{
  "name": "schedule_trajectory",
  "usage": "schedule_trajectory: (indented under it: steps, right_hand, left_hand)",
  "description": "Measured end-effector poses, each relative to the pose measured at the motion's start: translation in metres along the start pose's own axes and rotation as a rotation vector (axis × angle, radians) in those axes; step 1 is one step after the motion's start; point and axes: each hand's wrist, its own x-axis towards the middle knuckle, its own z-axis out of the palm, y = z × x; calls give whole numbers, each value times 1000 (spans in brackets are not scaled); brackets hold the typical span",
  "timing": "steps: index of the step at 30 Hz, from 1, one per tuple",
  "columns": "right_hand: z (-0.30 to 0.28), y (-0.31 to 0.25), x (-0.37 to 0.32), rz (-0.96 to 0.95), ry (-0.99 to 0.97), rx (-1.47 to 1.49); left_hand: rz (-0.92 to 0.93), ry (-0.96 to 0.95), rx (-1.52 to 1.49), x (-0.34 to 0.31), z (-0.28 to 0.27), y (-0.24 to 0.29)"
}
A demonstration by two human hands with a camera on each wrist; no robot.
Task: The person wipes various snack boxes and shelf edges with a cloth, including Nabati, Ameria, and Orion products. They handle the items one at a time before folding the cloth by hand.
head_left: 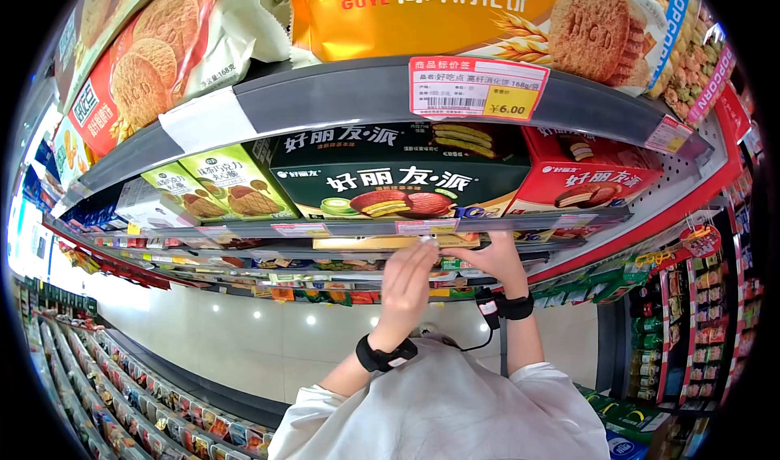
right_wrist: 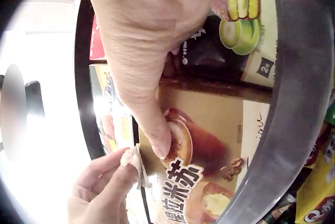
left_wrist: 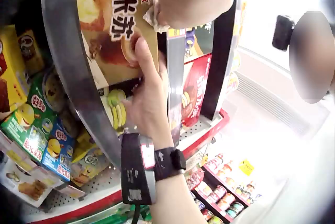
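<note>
A brown-gold snack box with pastry pictures sits on the shelf below the dark green boxes. My right hand holds it at one side; the thumb lies on its printed face and the other fingers are mostly hidden. My left hand pinches a crumpled white tissue close against the box's edge. In the head view, the left hand and right hand are side by side just under the shelf lip. A dark box with a green cup picture stands beside the brown one.
Above, a shelf carries dark green pie boxes, a red box and light green boxes. Bagged biscuits lie higher up. The grey shelf edge curves past the hands. Colourful packs fill a neighbouring shelf.
</note>
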Motion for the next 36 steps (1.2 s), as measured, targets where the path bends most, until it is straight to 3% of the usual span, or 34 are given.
schedule_trajectory:
  steps: [8, 15, 22, 25, 31, 36]
  right_hand:
    - [1, -1, 0, -20, 1, -25]
    - [3, 1, 0, -14, 20, -22]
    - [5, 9, -2, -3, 25, -4]
    - [4, 5, -1, -30, 26, -29]
    - [3, 2, -1, -31, 29, -42]
    - [4, 4, 0, -4, 20, 17]
  left_hand:
    - [54, -92, 18, -7, -10, -11]
    - [-33, 27, 187, -10, -32, -25]
    - [78, -100, -16, -4, 8, -3]
    - [101, -150, -15, -2, -4, -8]
    - [43, -30, 136, -7, -40, -37]
    - [24, 2, 88, -4, -18, -22]
